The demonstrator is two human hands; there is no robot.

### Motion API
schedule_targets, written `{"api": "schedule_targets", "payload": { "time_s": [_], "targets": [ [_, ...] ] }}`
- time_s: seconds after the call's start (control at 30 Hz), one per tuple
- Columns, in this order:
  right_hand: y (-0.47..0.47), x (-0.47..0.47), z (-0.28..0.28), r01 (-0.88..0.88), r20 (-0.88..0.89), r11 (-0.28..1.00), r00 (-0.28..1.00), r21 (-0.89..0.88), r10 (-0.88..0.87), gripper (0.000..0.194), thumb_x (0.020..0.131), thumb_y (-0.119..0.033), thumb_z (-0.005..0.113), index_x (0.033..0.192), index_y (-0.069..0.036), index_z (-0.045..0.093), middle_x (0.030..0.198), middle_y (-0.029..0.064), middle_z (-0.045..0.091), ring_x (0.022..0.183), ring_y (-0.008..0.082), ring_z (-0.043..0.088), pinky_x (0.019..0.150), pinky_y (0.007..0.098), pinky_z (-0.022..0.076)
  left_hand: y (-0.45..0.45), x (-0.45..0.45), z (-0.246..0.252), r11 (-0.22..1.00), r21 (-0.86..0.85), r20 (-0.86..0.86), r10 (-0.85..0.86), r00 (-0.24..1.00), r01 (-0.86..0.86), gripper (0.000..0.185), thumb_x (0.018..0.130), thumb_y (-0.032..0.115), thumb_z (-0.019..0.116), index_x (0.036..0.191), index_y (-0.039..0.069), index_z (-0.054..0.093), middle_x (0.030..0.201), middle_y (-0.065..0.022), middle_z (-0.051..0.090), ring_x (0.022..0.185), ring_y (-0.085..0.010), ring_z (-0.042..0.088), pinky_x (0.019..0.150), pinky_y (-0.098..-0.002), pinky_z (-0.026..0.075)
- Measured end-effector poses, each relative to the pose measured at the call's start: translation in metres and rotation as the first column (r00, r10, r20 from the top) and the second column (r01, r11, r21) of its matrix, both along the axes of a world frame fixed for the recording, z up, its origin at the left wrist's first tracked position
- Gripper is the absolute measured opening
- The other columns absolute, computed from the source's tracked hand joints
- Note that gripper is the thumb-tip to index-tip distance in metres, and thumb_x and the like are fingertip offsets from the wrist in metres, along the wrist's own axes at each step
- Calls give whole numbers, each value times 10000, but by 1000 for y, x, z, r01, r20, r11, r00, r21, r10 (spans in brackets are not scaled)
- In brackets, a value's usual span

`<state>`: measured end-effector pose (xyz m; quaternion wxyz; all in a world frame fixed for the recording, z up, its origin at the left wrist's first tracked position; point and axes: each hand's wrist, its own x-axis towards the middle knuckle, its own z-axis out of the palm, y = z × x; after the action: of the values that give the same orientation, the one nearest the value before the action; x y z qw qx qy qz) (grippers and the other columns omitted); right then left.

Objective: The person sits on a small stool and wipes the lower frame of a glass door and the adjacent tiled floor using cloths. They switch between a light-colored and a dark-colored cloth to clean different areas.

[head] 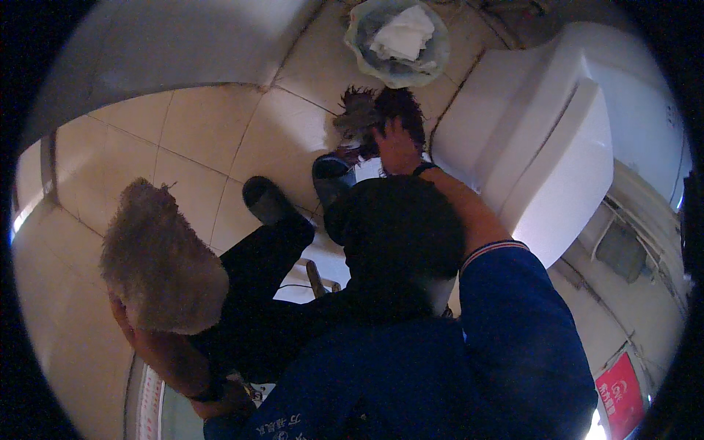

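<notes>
On the left, a brown-grey fluffy cloth or pad (165,264) is held up by my left hand (124,319), which is mostly hidden behind it. My right hand (398,147) reaches down to the floor, palm down with its fingers apart, on a dark shaggy cloth or mop pad (404,107). Against that dark piece lies a grey, fringed one (356,118). Just beyond them stands a waste bin with a pale plastic liner (360,60), holding crumpled white paper (407,33).
A large white fixture (561,181) rises close to my right arm. My dark shoes (267,201) rest on the tiled floor (203,121). A grey-white curved surface (165,44) fills the upper left. At the lower right is a red printed item (621,390).
</notes>
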<state>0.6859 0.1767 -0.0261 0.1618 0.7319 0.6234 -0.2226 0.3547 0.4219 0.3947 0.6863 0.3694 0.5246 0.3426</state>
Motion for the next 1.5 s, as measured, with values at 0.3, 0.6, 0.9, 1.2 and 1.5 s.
{"api": "schedule_targets", "payload": {
  "time_s": [0.3,0.6,0.9,1.2,1.5],
  "targets": [
    [51,85,7,602,293,797,771,-44,-566,746,967,-293,568,1633,-78,310,1569,359,388,1377,598,442,1124,656,422,2,4,-1,998,60,-40,-27,999,29,560,1094,336,484,1525,-21,486,1406,-175,606,1274,-278,594,1086,-420,473],
    [22,-20,39,602,-151,729,728,-325,-669,594,962,-332,543,1449,6,576,1541,340,463,1415,550,471,1100,659,451,18,16,2,932,252,-233,-203,951,260,535,1094,317,514,1510,-19,508,1361,-143,637,1226,-244,618,1048,-376,494],
    [-5,-12,163,666,-319,702,627,-253,-711,534,891,-388,637,1224,20,728,1311,278,693,1217,487,664,1047,539,536,-3,57,48,842,304,-324,-349,879,446,469,1112,338,465,1437,13,555,1321,-122,642,1217,-212,600,1027,-368,488],
    [-133,5,123,472,-587,880,728,53,-355,424,926,-337,638,1144,12,740,1138,287,737,1076,458,725,955,533,577,-19,35,56,909,292,15,-317,948,299,495,1100,323,469,1473,3,530,1395,-140,618,1292,-256,595,1080,-410,489],
    [-83,53,126,508,-455,862,764,-12,-457,436,946,-340,603,1249,-37,684,1222,295,696,1140,515,677,977,584,559,-8,23,48,851,369,-240,-302,923,374,450,1129,254,407,1491,14,524,1402,-182,624,1271,-312,633,1063,-471,531]
  ]
}}
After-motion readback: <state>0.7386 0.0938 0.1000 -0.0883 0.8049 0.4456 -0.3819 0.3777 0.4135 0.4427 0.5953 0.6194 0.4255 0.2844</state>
